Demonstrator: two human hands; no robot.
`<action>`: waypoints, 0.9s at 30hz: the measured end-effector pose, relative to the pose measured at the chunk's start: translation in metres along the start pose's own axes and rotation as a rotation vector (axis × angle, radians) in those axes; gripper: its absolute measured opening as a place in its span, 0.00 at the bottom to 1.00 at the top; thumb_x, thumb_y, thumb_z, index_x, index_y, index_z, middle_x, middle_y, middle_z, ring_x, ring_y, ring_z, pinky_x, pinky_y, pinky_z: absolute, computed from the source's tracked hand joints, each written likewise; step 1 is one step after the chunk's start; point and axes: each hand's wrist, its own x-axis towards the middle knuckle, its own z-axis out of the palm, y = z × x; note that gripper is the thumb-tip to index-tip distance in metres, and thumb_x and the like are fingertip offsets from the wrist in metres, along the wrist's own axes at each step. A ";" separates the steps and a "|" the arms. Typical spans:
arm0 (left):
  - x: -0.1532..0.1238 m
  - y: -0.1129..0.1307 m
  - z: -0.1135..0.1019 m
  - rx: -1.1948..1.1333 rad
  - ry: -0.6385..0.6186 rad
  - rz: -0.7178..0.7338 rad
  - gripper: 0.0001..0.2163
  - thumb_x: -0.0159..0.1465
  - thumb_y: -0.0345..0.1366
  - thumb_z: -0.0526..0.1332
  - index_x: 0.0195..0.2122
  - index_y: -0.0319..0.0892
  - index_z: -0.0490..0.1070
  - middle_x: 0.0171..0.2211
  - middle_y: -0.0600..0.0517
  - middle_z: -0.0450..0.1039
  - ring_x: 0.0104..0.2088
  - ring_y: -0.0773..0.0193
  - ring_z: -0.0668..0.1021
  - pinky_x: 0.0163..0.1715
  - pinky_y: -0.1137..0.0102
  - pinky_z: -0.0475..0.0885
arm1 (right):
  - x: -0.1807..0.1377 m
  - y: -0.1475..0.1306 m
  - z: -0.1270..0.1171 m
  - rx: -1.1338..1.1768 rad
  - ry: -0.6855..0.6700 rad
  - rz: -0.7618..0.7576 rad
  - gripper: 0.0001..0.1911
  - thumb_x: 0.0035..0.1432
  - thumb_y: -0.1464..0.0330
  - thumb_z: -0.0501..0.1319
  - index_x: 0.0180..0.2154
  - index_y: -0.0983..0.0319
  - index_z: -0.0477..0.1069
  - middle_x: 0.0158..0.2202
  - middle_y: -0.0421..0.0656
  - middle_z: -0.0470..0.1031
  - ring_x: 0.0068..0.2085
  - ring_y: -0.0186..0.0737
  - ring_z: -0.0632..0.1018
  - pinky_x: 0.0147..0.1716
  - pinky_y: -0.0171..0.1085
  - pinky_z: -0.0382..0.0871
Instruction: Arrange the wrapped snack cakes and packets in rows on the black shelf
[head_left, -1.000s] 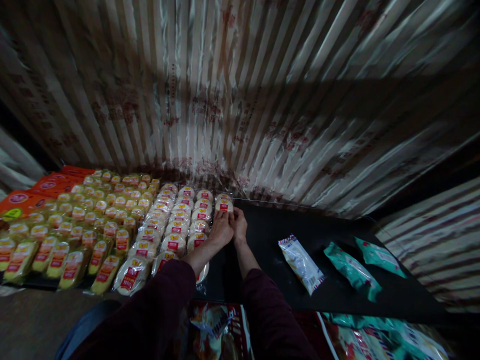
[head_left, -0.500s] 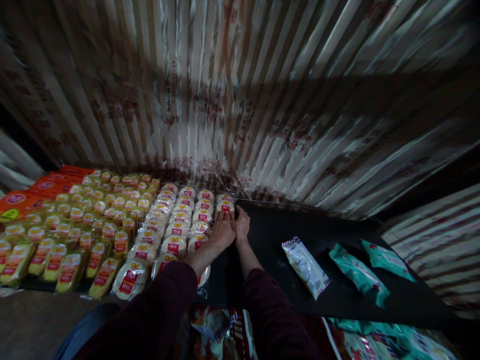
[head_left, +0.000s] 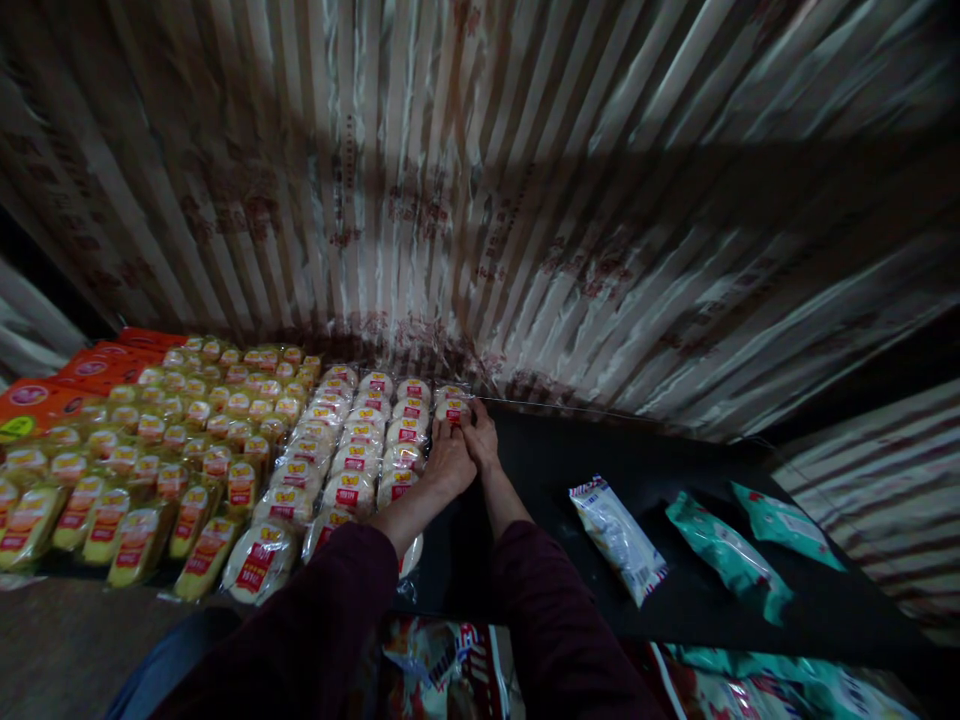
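Note:
At the back of the fourth column of white, round, clear-wrapped cakes with red labels, my two hands meet around one wrapped round cake (head_left: 452, 411). My left hand (head_left: 451, 462) has its fingers over the near edge of that cake. My right hand (head_left: 481, 436) closes on its right side, fingers bent inward and touching the left hand. Part of the cake is hidden under the fingers. Another wrapped cake lies just behind, overlapped by it. To the left, more round cakes (head_left: 352, 458) lie in overlapping columns.
Yellow wrapped cakes (head_left: 199, 414) and orange packs (head_left: 94, 368) fill the left of the black table (head_left: 536, 470). On the right lie a white packet (head_left: 619, 540) and two green packets (head_left: 727, 555). Large printed bags (head_left: 442, 670) stand below the front edge. Striped sheeting (head_left: 480, 200) hangs behind.
My right hand has moved slightly up and left, its fingers now over the cake's right edge. A second cake now shows behind the one in hand.

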 end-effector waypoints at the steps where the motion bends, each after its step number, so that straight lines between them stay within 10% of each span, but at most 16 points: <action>1: 0.000 0.000 0.001 0.007 0.007 0.006 0.26 0.59 0.28 0.50 0.59 0.29 0.58 0.63 0.36 0.53 0.66 0.52 0.51 0.64 0.61 0.49 | 0.000 0.002 0.001 0.003 0.008 0.004 0.27 0.56 0.64 0.52 0.57 0.64 0.62 0.54 0.49 0.71 0.55 0.46 0.70 0.57 0.45 0.60; 27: -0.034 0.001 0.006 -0.002 0.021 0.059 0.22 0.61 0.28 0.51 0.58 0.33 0.62 0.62 0.39 0.57 0.65 0.54 0.53 0.63 0.60 0.52 | -0.058 0.010 -0.012 0.072 0.200 -0.018 0.22 0.54 0.66 0.51 0.48 0.68 0.70 0.49 0.52 0.73 0.50 0.45 0.73 0.54 0.44 0.64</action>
